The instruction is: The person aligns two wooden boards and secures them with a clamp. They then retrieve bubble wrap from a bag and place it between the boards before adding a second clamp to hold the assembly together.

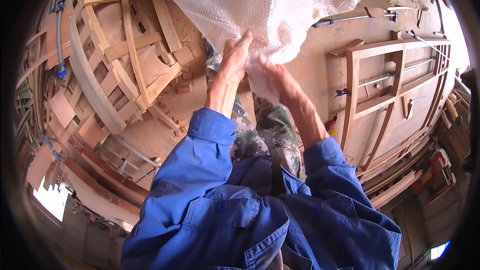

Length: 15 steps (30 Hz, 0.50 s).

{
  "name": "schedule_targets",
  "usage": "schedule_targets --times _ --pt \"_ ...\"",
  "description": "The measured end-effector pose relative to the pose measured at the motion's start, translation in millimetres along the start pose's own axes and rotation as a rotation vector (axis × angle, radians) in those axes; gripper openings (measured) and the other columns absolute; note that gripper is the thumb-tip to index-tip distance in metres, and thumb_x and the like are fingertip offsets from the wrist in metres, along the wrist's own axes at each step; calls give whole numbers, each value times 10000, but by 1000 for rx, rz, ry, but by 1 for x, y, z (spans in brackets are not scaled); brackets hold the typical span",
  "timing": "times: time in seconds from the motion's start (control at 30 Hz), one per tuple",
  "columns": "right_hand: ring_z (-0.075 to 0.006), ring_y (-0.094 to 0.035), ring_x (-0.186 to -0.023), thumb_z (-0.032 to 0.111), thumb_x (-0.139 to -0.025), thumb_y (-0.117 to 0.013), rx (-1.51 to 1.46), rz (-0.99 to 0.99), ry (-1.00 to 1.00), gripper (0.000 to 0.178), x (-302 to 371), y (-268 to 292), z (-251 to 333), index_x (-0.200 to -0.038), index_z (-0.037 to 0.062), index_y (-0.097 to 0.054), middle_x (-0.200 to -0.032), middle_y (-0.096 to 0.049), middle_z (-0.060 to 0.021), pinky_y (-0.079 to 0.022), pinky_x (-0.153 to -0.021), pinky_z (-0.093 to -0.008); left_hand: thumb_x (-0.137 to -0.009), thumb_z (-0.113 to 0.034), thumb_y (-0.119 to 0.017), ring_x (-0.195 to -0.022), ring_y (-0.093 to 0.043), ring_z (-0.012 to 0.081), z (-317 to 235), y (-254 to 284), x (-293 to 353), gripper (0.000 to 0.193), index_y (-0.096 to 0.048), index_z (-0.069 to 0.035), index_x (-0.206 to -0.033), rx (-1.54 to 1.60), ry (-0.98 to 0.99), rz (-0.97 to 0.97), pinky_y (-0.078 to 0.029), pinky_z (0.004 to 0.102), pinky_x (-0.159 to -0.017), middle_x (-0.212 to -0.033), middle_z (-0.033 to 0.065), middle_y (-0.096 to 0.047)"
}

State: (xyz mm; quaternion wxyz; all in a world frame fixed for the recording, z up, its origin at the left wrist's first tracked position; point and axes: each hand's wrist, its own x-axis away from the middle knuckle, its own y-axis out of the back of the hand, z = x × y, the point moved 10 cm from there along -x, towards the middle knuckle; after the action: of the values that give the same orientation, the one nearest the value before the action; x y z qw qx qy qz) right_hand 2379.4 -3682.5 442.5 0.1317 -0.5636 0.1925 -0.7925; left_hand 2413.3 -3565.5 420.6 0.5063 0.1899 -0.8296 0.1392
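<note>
A wide sheet of clear bubble wrap point(260, 7) spreads out in front of me and narrows into gathered folds near my body. My left hand point(234, 60) is closed on the left side of these folds, thumb on top and pointing away. On the other side, my right hand point(280, 81) is closed on the near edge of the wrap, and its fingers are partly hidden in the plastic. A crumpled end of the wrap hangs between my hands, over my camouflage trousers point(277, 125). Whatever the far part of the wrap may cover is not visible.
To the left lies a heap of wooden boards and frame pieces point(127, 45) with a blue-ended bar clamp point(61, 45). A wooden frame point(375, 102) with clamps stands on the right. Another bar clamp point(345, 19) lies beyond it. Small wood blocks point(184, 87) litter the floor.
</note>
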Motion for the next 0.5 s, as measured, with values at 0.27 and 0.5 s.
schedule_targets --times 0.27,0.5 --pt "-74 -318 -495 386 -993 -558 51 -110 105 356 -1 -30 3 -757 122 -525 -567 -343 67 -302 -465 -255 -1012 -241 -525 -668 -636 206 7 20 -36 345 -603 93 -979 319 -13 -146 -529 333 -505 -825 146 -639" --pt "-61 -332 -477 366 -1000 -550 154 -28 -19 371 100 -21 3 -758 86 -517 -555 -362 57 -311 -450 -258 -999 -265 -561 -434 -481 147 -5 67 -92 352 -592 36 -819 287 -144 -268 -348 312 -361 -567 44 -510"
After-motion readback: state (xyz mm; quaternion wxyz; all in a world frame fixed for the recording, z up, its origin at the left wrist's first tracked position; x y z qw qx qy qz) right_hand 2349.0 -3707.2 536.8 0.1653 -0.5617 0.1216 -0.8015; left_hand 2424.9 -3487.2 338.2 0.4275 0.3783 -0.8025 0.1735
